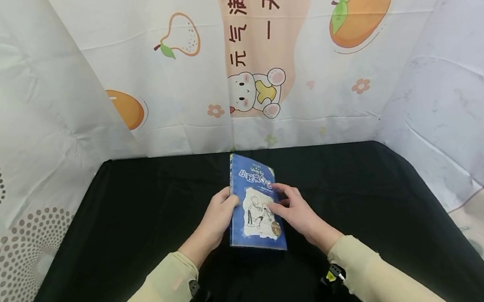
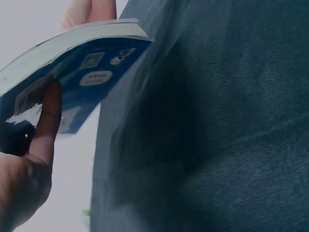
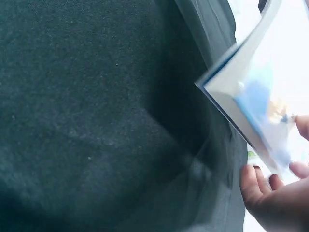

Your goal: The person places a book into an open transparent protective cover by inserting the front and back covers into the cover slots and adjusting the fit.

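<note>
A blue paperback book (image 1: 255,205) is held up over the black cloth, its front cover with a drawn figure facing the head camera. My left hand (image 1: 218,214) grips it by the spine side, thumb on the front. In the left wrist view, a finger (image 2: 48,116) of that hand lies along the back cover (image 2: 91,72), near a barcode. At the opposite edge, my right hand (image 1: 297,212) holds the book with the thumb on the cover. Its other fingertips (image 3: 250,181) curl near the page edge (image 3: 231,82) in the right wrist view, where the cover is washed out.
Black cloth (image 1: 142,223) covers the table beneath the hands. A white curtain (image 1: 198,91) printed with fruit and a cartoon bear hangs behind it. More patterned cloth hangs at the left (image 1: 19,148) and right (image 1: 466,93).
</note>
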`<state>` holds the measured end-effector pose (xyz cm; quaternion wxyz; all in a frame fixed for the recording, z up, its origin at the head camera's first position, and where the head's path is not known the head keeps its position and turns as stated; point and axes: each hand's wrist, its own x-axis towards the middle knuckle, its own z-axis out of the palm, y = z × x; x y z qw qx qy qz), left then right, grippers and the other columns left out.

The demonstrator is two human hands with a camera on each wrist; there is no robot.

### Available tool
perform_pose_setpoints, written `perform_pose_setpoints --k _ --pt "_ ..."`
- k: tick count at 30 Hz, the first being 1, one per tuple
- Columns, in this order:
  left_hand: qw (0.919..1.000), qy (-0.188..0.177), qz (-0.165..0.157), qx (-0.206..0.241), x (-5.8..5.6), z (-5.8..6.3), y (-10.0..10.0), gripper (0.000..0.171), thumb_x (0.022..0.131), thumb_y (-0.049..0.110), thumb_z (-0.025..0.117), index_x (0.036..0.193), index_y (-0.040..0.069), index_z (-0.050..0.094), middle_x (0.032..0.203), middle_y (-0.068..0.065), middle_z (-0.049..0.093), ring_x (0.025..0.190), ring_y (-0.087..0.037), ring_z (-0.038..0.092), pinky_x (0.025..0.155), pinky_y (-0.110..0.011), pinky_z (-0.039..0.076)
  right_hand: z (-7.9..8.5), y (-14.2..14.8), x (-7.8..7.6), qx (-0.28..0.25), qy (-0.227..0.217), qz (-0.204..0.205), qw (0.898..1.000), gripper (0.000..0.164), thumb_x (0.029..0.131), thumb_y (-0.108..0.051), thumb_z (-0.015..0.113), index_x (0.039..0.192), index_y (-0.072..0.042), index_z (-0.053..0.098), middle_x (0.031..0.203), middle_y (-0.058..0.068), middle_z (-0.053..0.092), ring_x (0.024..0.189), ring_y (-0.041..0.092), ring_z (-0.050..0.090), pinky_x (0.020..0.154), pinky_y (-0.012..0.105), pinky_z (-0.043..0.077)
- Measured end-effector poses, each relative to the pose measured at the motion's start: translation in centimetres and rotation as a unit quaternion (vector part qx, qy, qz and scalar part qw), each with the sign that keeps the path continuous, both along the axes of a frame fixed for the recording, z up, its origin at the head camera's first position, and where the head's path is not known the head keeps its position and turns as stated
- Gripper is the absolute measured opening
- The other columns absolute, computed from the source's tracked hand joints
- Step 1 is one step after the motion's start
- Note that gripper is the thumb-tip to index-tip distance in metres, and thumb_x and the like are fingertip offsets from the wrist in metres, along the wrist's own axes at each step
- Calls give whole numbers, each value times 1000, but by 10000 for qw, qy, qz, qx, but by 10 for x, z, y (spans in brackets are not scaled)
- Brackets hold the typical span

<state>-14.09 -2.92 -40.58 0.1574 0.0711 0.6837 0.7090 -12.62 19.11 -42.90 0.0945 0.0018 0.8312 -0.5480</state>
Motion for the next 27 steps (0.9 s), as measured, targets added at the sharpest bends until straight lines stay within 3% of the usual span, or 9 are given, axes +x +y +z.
perform_pose_setpoints --k 4,8,14,17,20,23,27 --pt "9991 -293 -11 319 -3 -7 -2 38 87 7 44 124 5 53 102 -19 67 82 -28 68 65 -34 57 -3 2 1 -510 -425 -267 9974 73 92 -44 64 149 -22 22 135 12 45 110 27 53 93 48 46" --pt "9974 -589 -39 402 -5 -15 -4 39 87 8 45 124 3 52 103 -19 67 83 -28 68 64 -35 58 -7 4 1 -998 -776 -463 9909 75 92 -40 65 149 -22 20 124 13 51 101 26 59 87 44 49" --pt "9953 -914 -290 94 -7 -34 -6 49 89 7 46 138 5 39 115 -17 62 91 -28 66 73 -41 57 -13 8 0 -600 -622 -624 9943 75 92 -25 67 147 -24 16 117 14 51 96 26 58 86 42 48" --pt "9957 -686 -289 -553 -9 -43 -6 63 89 5 50 147 6 25 127 -18 53 98 -27 62 80 -44 55 -17 7 -1 -375 -593 -636 9955 66 92 -19 66 141 -23 22 116 14 52 95 26 58 85 41 48" --pt "9887 -322 -130 -1456 -10 -49 -4 75 87 5 56 151 6 16 139 -18 44 111 -30 55 93 -48 49 -21 6 -1 -172 -554 -548 9968 56 92 -14 64 135 -19 27 116 14 51 93 25 58 83 40 48" --pt "9720 -37 -21 -2350 -11 -52 -2 81 86 9 62 152 4 15 149 -21 33 126 -34 43 104 -50 39 -25 5 -1 75 -488 -406 9980 54 92 -9 62 135 -17 30 117 14 50 94 25 57 82 41 48" --pt "9481 233 -24 -3171 -13 -56 -1 83 88 15 66 151 -2 14 152 -24 26 133 -36 34 109 -49 32 -29 2 -2 615 -455 -274 9967 57 90 -9 64 137 -17 32 120 12 49 96 24 55 80 41 49"
